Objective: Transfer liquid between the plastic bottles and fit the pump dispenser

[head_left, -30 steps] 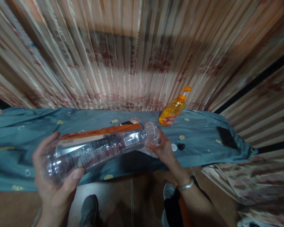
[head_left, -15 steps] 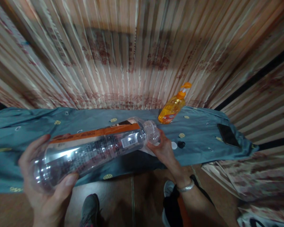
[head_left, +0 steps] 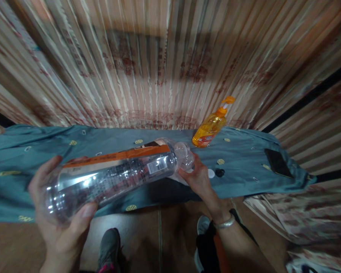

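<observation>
A large clear plastic bottle [head_left: 116, 178] with an orange-edged label lies nearly sideways in the air above the cloth, its base to the left. My left hand [head_left: 59, 223] is wrapped round the base end. At the other end, my right hand [head_left: 197, 174] has its fingers closed on a small clear plastic piece [head_left: 184, 156] against the bottle's neck. Whether the two are joined I cannot tell. Just right of my right hand, a white cap [head_left: 210, 173] and a black cap [head_left: 219, 172] rest on the cloth.
An orange pump bottle [head_left: 209, 129] stands at the back of the blue-green cloth [head_left: 244, 151]. A dark phone [head_left: 278, 163] lies at the right end. Pleated curtains [head_left: 147, 76] hang behind. Shoes [head_left: 109, 246] show on the floor below.
The view has shifted slightly. Both hands and the bottle appear a little further right and higher in the picture, with the same hold on it.
</observation>
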A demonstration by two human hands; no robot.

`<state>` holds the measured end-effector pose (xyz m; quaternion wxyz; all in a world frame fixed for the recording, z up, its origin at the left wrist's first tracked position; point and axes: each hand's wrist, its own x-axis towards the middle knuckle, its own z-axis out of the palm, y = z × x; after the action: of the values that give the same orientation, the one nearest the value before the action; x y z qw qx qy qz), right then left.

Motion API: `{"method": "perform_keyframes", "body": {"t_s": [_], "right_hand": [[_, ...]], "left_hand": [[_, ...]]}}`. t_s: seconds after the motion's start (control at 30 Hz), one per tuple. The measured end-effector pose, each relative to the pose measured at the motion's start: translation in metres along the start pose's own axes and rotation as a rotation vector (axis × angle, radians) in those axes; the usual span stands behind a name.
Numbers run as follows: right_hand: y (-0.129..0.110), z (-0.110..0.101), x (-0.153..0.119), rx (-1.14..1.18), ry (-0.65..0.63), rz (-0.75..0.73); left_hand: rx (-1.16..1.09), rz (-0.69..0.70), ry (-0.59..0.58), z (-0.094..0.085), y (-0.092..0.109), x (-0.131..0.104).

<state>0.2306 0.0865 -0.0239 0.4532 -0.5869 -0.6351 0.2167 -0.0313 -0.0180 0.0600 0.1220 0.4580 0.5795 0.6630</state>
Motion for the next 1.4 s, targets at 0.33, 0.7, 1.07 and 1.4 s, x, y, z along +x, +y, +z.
{"method": "perform_keyframes", "body": {"t_s": [0.33, 0.7, 1.07, 1.4], "right_hand": [[-0.001, 0.0, 0.0, -0.036, 0.006, -0.022], [-0.001, 0.001, -0.001, -0.038, 0.018, -0.043], [0.0, 0.0, -0.001, -0.032, 0.005, -0.029], [-0.003, -0.002, -0.001, -0.057, -0.008, -0.016]], "left_hand": [[-0.077, 0.122, -0.031, -0.011, -0.031, 0.01], [-0.059, 0.129, -0.042, -0.013, -0.023, 0.009], [-0.013, 0.229, -0.055, -0.011, -0.019, 0.009], [-0.002, 0.214, -0.042, -0.012, -0.018, 0.009]]}}
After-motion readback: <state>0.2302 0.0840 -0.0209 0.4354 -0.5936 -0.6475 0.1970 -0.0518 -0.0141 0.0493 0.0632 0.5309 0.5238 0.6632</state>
